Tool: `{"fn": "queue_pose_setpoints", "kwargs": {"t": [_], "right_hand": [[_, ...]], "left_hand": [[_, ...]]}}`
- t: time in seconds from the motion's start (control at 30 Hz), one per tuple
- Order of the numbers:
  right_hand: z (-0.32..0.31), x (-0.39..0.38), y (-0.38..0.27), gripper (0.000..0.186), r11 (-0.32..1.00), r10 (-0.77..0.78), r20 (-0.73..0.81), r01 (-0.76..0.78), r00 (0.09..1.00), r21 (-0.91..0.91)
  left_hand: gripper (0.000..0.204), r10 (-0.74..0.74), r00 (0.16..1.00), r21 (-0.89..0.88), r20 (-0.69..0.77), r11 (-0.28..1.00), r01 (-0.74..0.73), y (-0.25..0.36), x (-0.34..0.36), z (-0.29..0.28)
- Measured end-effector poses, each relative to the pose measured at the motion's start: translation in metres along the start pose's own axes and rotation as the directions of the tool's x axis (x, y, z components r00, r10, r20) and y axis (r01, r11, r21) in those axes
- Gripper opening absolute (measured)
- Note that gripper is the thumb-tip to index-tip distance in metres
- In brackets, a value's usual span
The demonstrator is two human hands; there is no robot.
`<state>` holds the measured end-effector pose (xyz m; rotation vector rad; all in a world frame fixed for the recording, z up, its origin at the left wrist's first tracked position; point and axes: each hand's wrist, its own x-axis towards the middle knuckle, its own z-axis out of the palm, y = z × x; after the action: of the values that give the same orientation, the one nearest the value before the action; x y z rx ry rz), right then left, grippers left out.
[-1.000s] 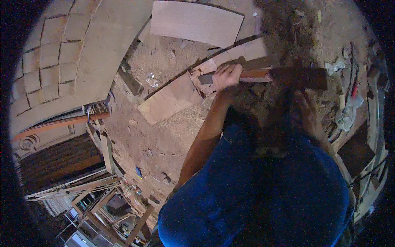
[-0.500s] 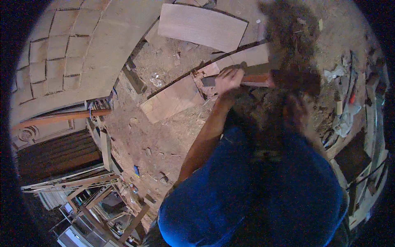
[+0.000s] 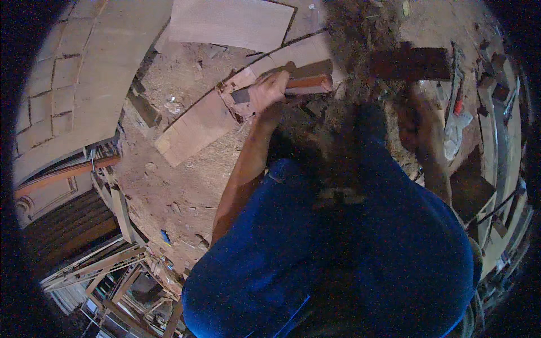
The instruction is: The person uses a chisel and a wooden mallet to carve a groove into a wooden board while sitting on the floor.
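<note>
Red-brn bar (image 3: pixel 310 84) in L hand (image 3: pixel 269 91)

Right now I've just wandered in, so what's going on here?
A person's left hand grips a chisel-like tool between its reddish handle end and its dark blade, which sits over a rough-cut patch in a pale board. The right hand, in shadow, seems to hold a dark, blocky mallet, though its grip is hard to see. The mallet is apart from the tool.
</note>
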<state>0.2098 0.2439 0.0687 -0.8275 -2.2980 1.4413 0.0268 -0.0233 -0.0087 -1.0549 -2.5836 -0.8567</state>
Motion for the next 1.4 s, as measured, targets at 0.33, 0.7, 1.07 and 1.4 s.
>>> {"fn": "queue_pose_setpoints", "kwargs": {"t": [0.33, 0.7, 1.07, 1.4], "right_hand": [[0.046, -0.022, 0.003, 0.030, 0.684, 0.397, 0.338, -0.520, 0.854, 0.511], [0.030, -0.016, -0.006, 0.028, 0.723, 0.381, 0.371, -0.523, 0.847, 0.452], [0.032, -0.016, -0.014, 0.027, 0.669, 0.440, 0.158, -0.440, 0.884, 0.599], [0.046, -0.020, -0.017, 0.026, 0.654, 0.441, 0.344, -0.559, 0.829, 0.510]], "left_hand": [[0.019, 0.044, 0.985, 0.020, -0.165, 0.999, -0.041, -0.021, -0.012, 0.016], [0.022, 0.093, 0.991, -0.010, -0.101, 0.996, -0.094, -0.005, 0.002, -0.003], [0.017, 0.046, 0.997, 0.091, -0.060, 0.995, -0.041, -0.018, -0.018, 0.014], [0.026, 0.086, 0.994, 0.115, -0.073, 0.990, -0.077, -0.013, -0.013, -0.008]]}}
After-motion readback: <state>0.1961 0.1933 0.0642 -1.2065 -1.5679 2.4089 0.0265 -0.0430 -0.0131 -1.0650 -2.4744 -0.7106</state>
